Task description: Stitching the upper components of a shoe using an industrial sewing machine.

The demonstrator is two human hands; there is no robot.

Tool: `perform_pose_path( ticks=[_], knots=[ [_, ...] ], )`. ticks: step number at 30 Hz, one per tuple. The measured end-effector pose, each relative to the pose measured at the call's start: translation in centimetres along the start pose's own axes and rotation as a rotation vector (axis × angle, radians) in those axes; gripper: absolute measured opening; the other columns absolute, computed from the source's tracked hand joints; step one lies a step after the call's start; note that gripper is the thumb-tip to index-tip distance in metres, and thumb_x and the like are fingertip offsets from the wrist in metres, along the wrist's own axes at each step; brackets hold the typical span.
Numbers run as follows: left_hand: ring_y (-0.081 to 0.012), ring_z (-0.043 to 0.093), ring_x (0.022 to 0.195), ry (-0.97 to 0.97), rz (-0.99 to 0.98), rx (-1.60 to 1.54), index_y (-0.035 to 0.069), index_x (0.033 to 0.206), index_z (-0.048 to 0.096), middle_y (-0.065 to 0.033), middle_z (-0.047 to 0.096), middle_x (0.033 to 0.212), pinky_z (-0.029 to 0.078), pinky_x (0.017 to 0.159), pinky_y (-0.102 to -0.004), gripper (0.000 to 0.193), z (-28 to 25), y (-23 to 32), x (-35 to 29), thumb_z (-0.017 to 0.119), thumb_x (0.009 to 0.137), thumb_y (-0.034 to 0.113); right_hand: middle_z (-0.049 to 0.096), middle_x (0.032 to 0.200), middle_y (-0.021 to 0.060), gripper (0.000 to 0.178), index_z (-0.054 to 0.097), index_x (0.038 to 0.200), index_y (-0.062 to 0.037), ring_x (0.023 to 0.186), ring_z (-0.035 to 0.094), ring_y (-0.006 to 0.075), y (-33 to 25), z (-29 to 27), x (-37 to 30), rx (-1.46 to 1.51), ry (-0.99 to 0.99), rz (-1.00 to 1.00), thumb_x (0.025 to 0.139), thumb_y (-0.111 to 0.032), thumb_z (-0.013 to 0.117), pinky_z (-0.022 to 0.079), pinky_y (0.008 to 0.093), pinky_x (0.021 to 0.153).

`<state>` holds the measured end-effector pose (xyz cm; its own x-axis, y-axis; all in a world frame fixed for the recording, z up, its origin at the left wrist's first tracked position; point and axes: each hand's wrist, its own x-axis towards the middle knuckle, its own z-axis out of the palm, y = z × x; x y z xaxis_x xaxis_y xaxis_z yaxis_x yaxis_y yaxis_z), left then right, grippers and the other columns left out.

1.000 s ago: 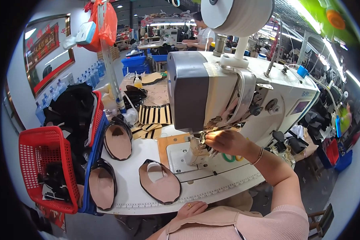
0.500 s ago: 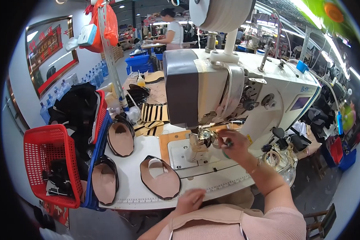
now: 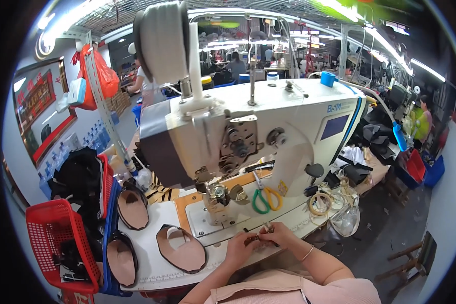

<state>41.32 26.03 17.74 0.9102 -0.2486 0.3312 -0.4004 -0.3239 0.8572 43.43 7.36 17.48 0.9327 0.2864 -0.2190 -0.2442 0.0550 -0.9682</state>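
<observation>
Both hands meet over the front edge of the white sewing machine table. My right hand (image 3: 280, 235) pinches a small metal part (image 3: 269, 228). Beside it, my left hand (image 3: 240, 248) is closed, its fingertips on a small dark piece that I cannot make out. Just beyond my hands stands a large white sewing machine (image 3: 258, 126), its needle area at the left end. Scissors with a green handle (image 3: 260, 201) and a yellow-orange handle (image 3: 274, 199) lie beside the machine bed. A shoe upper with a pinkish lining (image 3: 185, 249) rests left of my hands.
Two more lined uppers (image 3: 133, 209) (image 3: 122, 261) lie at the table's left. Beyond them are a red basket (image 3: 61, 243) and black pieces (image 3: 76, 177). Rolls of tape (image 3: 319, 203) and a clear bag (image 3: 345, 220) sit at the right. A wooden stool (image 3: 415, 261) stands on the floor.
My right hand has come away from the needle area to the front edge, beside my left hand. The scissors are now in plain sight beside the bed. The view has swung to the right.
</observation>
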Motion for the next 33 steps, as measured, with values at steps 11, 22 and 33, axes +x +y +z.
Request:
perform_pose_path(
  ticks=[11,22,33],
  knots=[
    [-0.0191,0.063,0.066,0.247,0.416,0.235,0.004,0.098,0.063,-0.0085,0.062,0.086,0.052,0.059,-0.0281,0.028,-4.2,6.9,3.7,0.074,0.071,0.004,0.060,0.083,0.0122,0.008,0.061,0.079,-0.0041,0.066,0.059,0.0296,-5.0,-2.9,2.4,-0.767,0.528,-0.848,0.073,-0.006,0.066,0.047,0.0376,0.057],
    [-0.0212,0.055,0.101,0.604,1.136,1.000,0.011,0.101,0.060,-0.0011,0.063,0.095,0.036,0.091,-0.0398,0.035,-9.2,22.3,10.7,0.074,0.069,0.012,0.053,0.088,0.0080,0.036,0.053,0.099,-0.0082,0.069,0.059,0.0263,-24.2,-0.5,-2.0,-0.947,0.554,-1.627,0.067,0.004,0.065,0.051,0.0335,0.059],
    [-0.0188,0.056,0.086,0.270,1.229,1.227,0.008,0.083,0.059,-0.0024,0.054,0.079,0.042,0.076,-0.0322,0.013,-6.8,24.3,15.5,0.059,0.070,0.010,0.059,0.087,0.0077,0.030,0.060,0.091,-0.0013,0.061,0.059,0.0069,-16.3,-1.4,-5.5,-0.313,0.309,-1.360,0.065,0.005,0.074,0.046,0.0184,0.048]
  ],
)
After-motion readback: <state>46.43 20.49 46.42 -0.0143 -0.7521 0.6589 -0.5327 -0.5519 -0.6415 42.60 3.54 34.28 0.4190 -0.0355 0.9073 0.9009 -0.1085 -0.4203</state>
